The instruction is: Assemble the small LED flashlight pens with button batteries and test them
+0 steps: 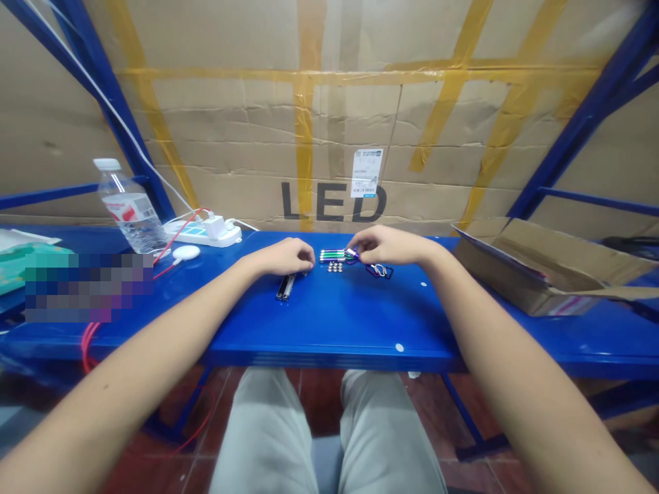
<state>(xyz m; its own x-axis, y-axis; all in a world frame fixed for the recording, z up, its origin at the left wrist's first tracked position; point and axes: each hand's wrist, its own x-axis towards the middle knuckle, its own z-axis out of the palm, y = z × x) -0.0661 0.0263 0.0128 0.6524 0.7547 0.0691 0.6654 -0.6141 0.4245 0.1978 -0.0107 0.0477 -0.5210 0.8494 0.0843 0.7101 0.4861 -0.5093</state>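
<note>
My right hand [387, 245] has its fingers curled over the right end of a row of slim, shiny metal tubes [332, 256] in green, silver and purple. Its fingertips close around a purple end there, and small carabiners [379, 272] in purple, silver and black lie just below the hand. Left of the row, my left hand [289, 256] is bent with its fingers together above a black and silver pair of tubes [285, 288]. Whatever its fingertips hold is hidden. Several small round silvery pieces, like button cells [334, 267], lie between the hands.
A water bottle [131, 209], a white power strip [219, 232] with plugs and a white round disc [186, 253] are on the left. An open cardboard box [519, 274] stands at the right. Behind the blue table [329, 329] rises a taped cardboard wall [231, 151].
</note>
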